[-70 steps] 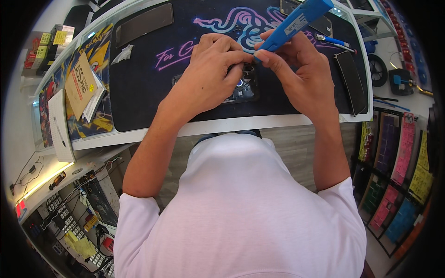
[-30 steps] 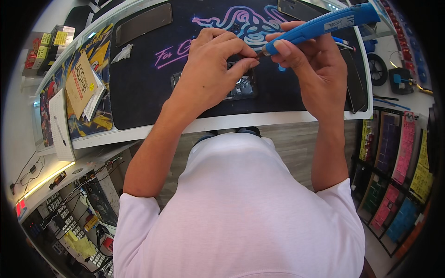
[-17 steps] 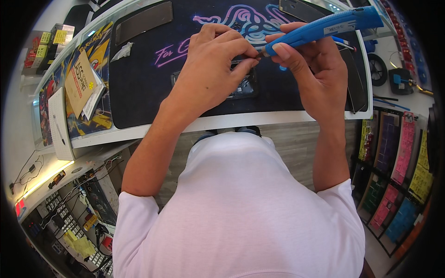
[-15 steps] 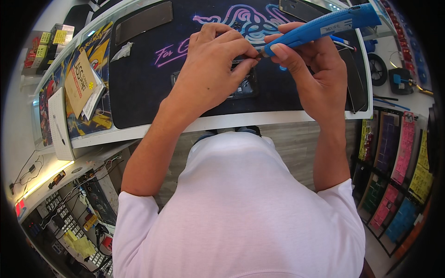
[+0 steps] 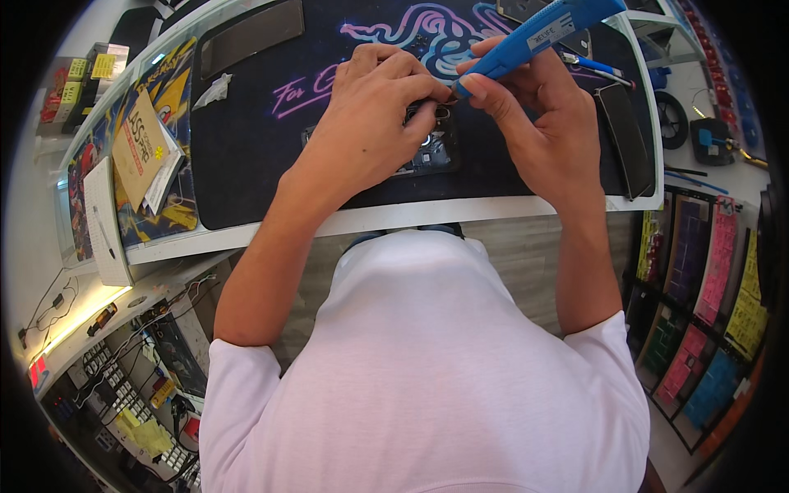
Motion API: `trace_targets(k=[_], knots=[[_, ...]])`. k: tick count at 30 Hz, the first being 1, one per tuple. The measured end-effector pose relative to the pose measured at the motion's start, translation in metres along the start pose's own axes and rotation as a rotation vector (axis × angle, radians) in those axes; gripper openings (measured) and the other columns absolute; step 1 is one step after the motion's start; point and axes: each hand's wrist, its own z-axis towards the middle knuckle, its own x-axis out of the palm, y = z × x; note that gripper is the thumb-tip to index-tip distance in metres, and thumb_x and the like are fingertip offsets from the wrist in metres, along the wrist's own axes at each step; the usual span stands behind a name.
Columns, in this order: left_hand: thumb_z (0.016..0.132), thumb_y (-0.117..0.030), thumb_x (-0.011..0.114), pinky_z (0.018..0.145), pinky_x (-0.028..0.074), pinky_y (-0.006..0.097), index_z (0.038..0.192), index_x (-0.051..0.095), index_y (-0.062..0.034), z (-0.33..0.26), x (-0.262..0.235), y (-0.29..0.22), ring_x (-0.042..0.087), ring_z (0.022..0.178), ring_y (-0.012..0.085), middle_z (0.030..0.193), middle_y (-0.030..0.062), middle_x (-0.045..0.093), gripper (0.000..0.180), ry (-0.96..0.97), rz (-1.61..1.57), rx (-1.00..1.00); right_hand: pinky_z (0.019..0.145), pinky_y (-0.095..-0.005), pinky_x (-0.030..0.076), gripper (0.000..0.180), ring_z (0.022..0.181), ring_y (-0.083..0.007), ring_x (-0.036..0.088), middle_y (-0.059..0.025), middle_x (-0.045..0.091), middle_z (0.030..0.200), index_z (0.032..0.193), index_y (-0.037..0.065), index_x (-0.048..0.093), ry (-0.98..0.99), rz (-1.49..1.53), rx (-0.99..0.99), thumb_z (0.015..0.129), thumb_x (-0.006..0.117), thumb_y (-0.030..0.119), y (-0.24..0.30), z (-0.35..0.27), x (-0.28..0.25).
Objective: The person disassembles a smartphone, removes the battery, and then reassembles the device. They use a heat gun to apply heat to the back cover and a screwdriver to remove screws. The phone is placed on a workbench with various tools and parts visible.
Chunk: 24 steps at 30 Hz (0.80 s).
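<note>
Holding the thin opened phone (image 5: 427,148) flat, our left hand (image 5: 374,123) presses its edges; our right hand (image 5: 538,135) fingers pinch the light blue screwdriver (image 5: 534,37). It looks fragile.

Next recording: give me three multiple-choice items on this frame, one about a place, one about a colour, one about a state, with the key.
1. Where does the opened device lie?
A. on the dark mat
B. on the floor
C. on the white box

2. What colour is the tool in the right hand?
A. red
B. blue
C. green

3. How is the left hand placed?
A. hanging off the bench
B. resting on the device
C. holding the brown envelope

Key: 1 A, the device sits mid-mat; 2 B, its handle is plainly blue; 3 B, the fingers press down over the device.
</note>
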Motion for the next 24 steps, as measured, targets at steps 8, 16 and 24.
trace_targets(k=[8,16,24], knots=[[0.095,-0.013,0.072,0.116,0.037,0.045,0.112,0.078,-0.0079,-0.0016,-0.0006,0.0015,0.053,0.128,0.0292,0.116,0.0041,0.068,0.019,0.008,-0.016,0.005,0.09,-0.0287,0.062,0.034,0.103,-0.0147,0.076,-0.0099,0.08,0.11,0.131,0.002,0.067,0.021,-0.029,0.014,0.102,0.076,0.017,-0.0011,0.0015,0.0011],[0.093,-0.019,0.08,0.113,0.04,0.043,0.113,0.078,-0.0084,-0.0006,0.0004,-0.001,0.053,0.126,0.0283,0.114,0.0045,0.069,0.023,-0.037,-0.072,-0.026,0.084,-0.0253,0.06,0.036,0.095,-0.0121,0.075,-0.0102,0.08,0.112,0.134,0.004,0.065,-0.011,0.089,0.025,0.103,0.076,0.019,-0.0021,0.002,-0.0034],[0.09,-0.023,0.083,0.106,0.043,0.04,0.102,0.079,-0.0088,0.0043,-0.0008,-0.0031,0.055,0.118,0.0255,0.107,0.002,0.07,0.019,-0.079,-0.098,-0.037,0.08,-0.0243,0.058,0.036,0.091,-0.0126,0.075,-0.0121,0.08,0.113,0.134,0.003,0.063,-0.06,0.29,0.078,0.104,0.075,0.019,-0.0008,-0.0011,-0.0047]])
